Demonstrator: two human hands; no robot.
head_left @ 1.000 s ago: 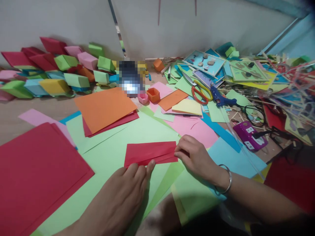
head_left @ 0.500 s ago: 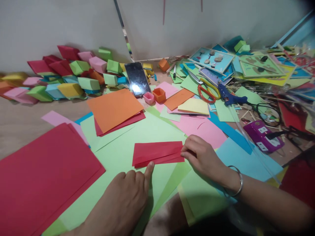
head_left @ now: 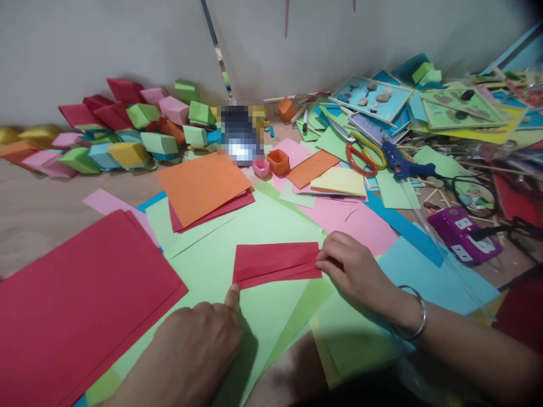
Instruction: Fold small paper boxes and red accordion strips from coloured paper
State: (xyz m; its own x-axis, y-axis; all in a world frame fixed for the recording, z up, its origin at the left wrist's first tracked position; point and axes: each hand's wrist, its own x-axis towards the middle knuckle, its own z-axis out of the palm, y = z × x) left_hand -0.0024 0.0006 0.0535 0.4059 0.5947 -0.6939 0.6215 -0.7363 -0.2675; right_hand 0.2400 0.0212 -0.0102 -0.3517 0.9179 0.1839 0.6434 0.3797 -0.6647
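A red sheet of paper (head_left: 275, 260), folded into a long strip with a slanting layer along its near side, lies on a large pale green sheet (head_left: 203, 249). My right hand (head_left: 354, 274) pinches the strip's right end between thumb and fingertips; a metal bangle circles that wrist. At the strip's near left corner, one outstretched digit of my left hand (head_left: 195, 339) presses down. The other left fingers are curled under, with their tips hidden. Larger red sheets (head_left: 85, 294) lie beside my left arm.
An orange sheet (head_left: 203, 186) lies beyond the strip. Folded paper boxes (head_left: 127, 155) line the wall at left. Scissors (head_left: 362, 155), a blue glue gun (head_left: 403, 164) and a purple power socket box (head_left: 464, 234) with cables lie at right, near framed craft pieces (head_left: 373, 99).
My left hand has slid left along the strip's near edge, from about a third of the way along to its left corner. My right hand keeps its pinch.
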